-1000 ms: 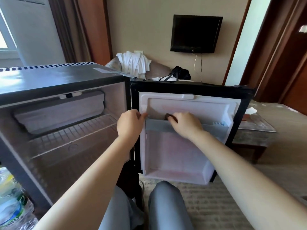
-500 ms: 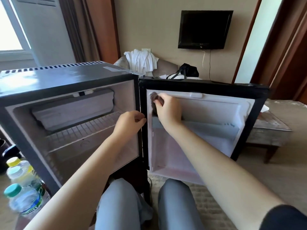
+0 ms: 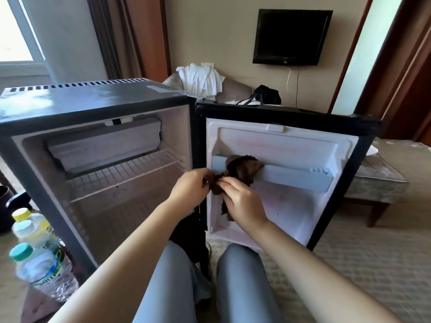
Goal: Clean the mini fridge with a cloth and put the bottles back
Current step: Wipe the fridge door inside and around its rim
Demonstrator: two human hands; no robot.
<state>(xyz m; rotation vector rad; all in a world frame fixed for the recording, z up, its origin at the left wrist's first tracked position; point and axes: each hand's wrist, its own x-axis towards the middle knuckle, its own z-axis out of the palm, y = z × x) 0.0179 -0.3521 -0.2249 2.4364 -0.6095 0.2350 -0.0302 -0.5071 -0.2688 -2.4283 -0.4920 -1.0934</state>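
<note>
Near left on the floor, three bottles [image 3: 35, 255] standing just beside the open fridge [image 3: 98, 145], wire shelf [image 3: 121, 173] bare. Middle, left hand [image 3: 190, 188] with fingers pinched on one end of the brown cloth [image 3: 240, 170]. Right hand [image 3: 243, 203] gripping the same cloth, bunched over the door shelf [image 3: 296, 177] of the open door [image 3: 279, 183].

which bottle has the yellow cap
The rear bottle beside the fridge; the two nearer ones have a pale blue and a teal cap.
</note>
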